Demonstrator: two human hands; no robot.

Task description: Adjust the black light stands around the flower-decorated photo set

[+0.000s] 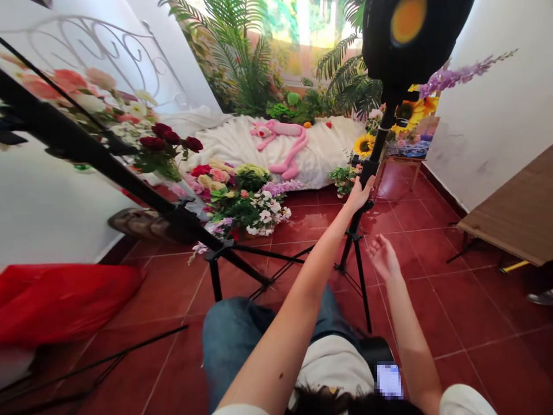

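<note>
My left hand [361,195] reaches out and is wrapped round the black pole of a light stand [381,138], just under a clamp collar. A large black lamp head [375,55] tops this stand, with an orange round spot on its face. Lower down, to the right of the stand's legs, my right hand [383,258] hovers with its fingers apart and slightly curled, holding nothing. The stand's tripod legs [362,282] spread on the red tiles in front of my knees.
Another black tripod stand [142,193] slants across the left. Ahead are artificial flowers [254,202] and a pink plush toy [287,132] on white cloth [228,138]. A red bag [64,300] lies left, a brown board [514,202] right, and a lit screen [389,380] beside my hip.
</note>
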